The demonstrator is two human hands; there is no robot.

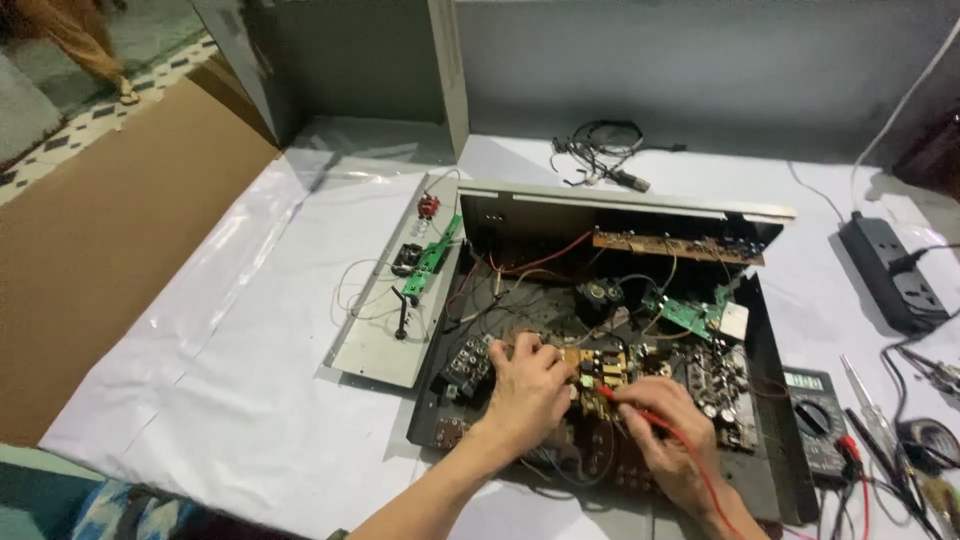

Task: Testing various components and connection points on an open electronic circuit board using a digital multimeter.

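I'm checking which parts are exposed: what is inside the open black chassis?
Inside the black chassis: a brown circuit board, a green board, wires. The left hand and the right hand, holding a red probe, cover the parts beneath.

Crowded chassis [770,400]; open sheet [250,380] leftward

The left hand [528,392] covers the circuit board [600,368] beneath it, so what its grip touches cannot be told. The right hand [672,428] hides the lower end of the red probe [640,410]; its wrist runs off the bottom edge at 5 o'clock. The multimeter [815,420] display is too small to read. At 3 o'clock, tools [925,445] are cut by the right edge.
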